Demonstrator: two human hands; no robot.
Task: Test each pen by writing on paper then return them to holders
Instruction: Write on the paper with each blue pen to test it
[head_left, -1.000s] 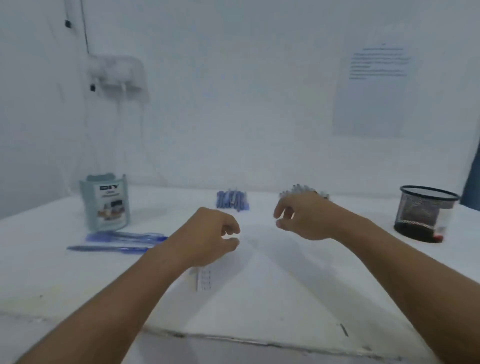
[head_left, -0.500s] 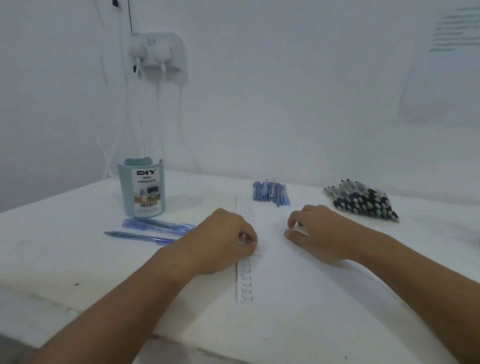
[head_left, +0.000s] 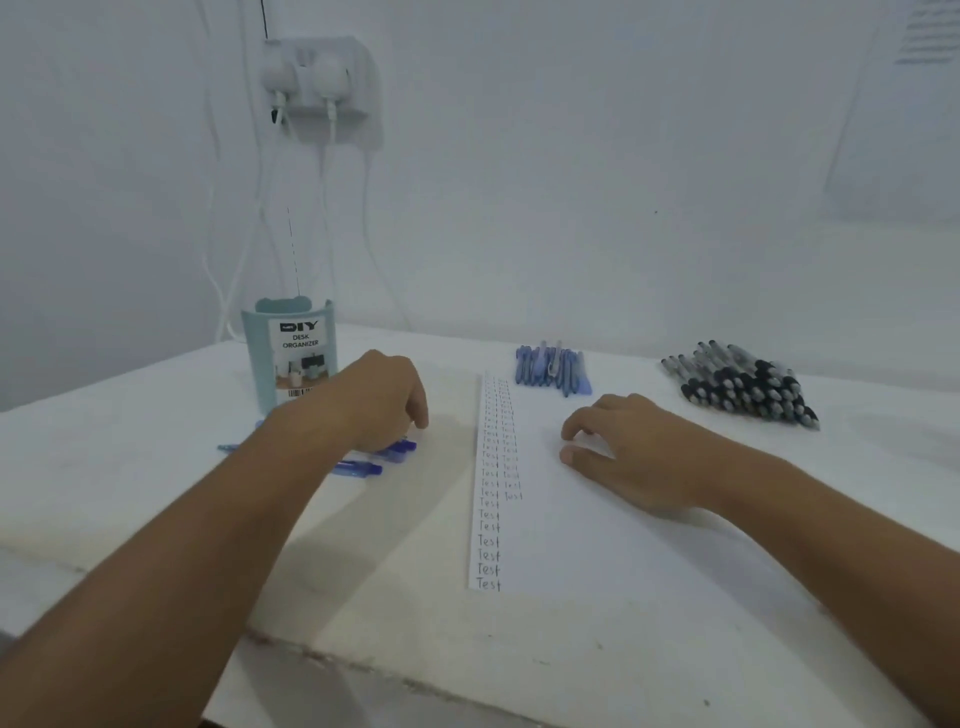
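Reaching left off the paper (head_left: 597, 519), your left hand (head_left: 374, 400) has moved onto the blue pens (head_left: 395, 449), fingers curled, grasp unclear; your right hand (head_left: 628, 452) stays open, steadying the sheet.

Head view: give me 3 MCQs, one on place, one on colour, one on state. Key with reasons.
1. Where does the desk organizer stand?
A. At the table's far left, behind the left hand
B. On the paper
C. Right of the black pens

2. What colour are the loose pens under the left hand?
A. Red
B. Blue
C. Green

3. How is the right hand?
A. Writing with a pen
B. Lifted high off the table
C. Resting on the paper, holding no pen

Key: A, the organizer stands left of the paper, beyond the left hand; B, the barrels by the left fingers are blue; C, the right fingers are spread on the sheet, with no pen among them.
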